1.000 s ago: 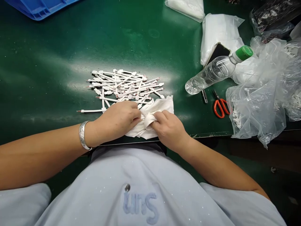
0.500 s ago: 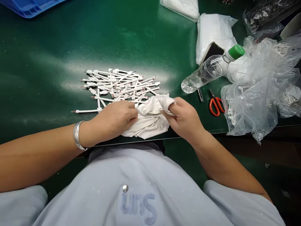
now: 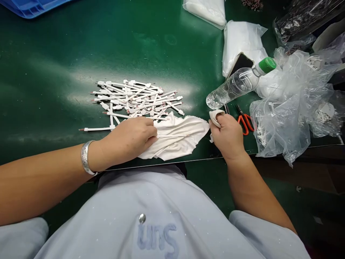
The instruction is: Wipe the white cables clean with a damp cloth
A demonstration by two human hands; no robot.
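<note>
A white cloth (image 3: pixel 180 144) lies spread near the table's front edge, with a thin white strip (image 3: pixel 172 136) on top of it. My left hand (image 3: pixel 134 136) is closed at the left end of that strip, over the cloth. To the right of the cloth, my right hand (image 3: pixel 228 135) grips a bunched piece of white cloth (image 3: pixel 215 116). A pile of white cable pieces (image 3: pixel 140 97) with connector ends lies just behind the cloth.
A clear bottle (image 3: pixel 234 88) with a green cap lies beyond my right hand. Beside it are red-handled pliers (image 3: pixel 245 124), a phone (image 3: pixel 242 64), white packets (image 3: pixel 242 39) and plastic bags (image 3: pixel 285 111). A blue crate (image 3: pixel 32 7) stands at the far left.
My right hand has moved right, away from the spread cloth, with the bunched cloth in it. The spread cloth and the strip on it are now uncovered. My left hand has barely moved.
</note>
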